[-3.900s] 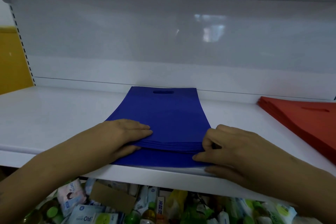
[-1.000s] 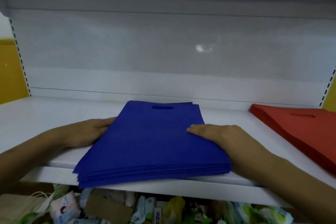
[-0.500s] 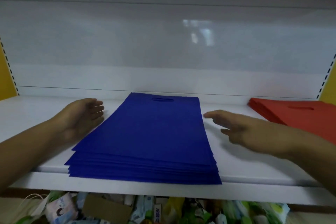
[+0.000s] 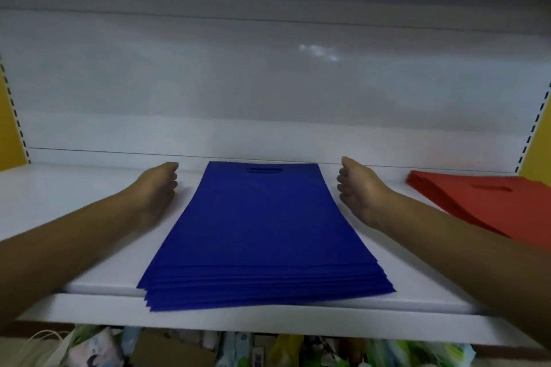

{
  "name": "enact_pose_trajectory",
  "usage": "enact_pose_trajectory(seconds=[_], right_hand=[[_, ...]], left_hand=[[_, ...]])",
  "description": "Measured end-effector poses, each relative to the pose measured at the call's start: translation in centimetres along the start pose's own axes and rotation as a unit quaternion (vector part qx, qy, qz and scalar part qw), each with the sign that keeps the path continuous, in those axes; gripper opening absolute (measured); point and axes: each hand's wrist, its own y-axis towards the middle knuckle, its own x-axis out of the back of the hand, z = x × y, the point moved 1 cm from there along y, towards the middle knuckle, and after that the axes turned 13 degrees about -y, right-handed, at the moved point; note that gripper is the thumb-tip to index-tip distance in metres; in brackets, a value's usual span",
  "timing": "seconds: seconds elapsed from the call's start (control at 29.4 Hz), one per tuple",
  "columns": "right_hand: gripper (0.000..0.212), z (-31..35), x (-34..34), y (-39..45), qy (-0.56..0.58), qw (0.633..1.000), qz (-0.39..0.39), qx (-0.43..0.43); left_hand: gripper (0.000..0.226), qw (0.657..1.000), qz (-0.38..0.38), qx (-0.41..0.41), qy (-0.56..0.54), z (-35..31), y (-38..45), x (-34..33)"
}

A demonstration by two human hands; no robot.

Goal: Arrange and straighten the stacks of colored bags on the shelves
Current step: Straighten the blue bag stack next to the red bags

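- A stack of flat royal-blue fabric bags (image 4: 262, 226) with a die-cut slot handle lies in the middle of a white shelf board (image 4: 74, 197).
- The slot-handle end of the stack points to the back edge of the shelf, close to the white back panel (image 4: 268, 83).
- The near end of the stack reaches the front edge of the shelf, and the lowest bags overhang it a little.
- At that near end the layers fan out slightly, so several blue edges show one under another; the long sides look fairly even.
- The left hand (image 4: 156, 188) rests on the shelf beside the left side of the stack, near its far end, apart from the blue fabric.
- Its fingers curl loosely inward and it holds nothing.
- The right hand (image 4: 359, 188) stands on its edge beside the right side of the stack, near its far end, palm turned toward the bags.
- Its fingers are relaxed and slightly bent, and it grips nothing; whether the fingertips touch the blue edge I cannot tell.
- A second stack of flat red fabric bags (image 4: 489, 202) with the same slot handle lies toward the right end of the shelf, well apart from the blue stack and turned at an angle to it.
- Below the front edge of the shelf, a jumble of packaged goods (image 4: 238, 348) shows, blurred.
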Motion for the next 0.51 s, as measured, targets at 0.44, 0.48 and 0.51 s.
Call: enact_pose_trajectory(seconds=[0.44,0.48,0.51], right_hand=[[0.057,-1.3,-1.0,-2.8,0.055,0.998,0.019,0.011],[0.060,-1.2,-0.8,-2.7,0.067,0.998,0.012,0.020],[0.062,-1.3,-0.3,-3.0,0.071,0.997,-0.005,0.022]], left_hand=[[0.038,0.992,0.097,0.047,0.060,1.0,0.7,-3.9],[0.040,0.992,0.096,0.043,0.065,1.0,0.6,-3.9],[0.046,0.994,0.082,0.038,0.067,0.8,0.5,-3.6]])
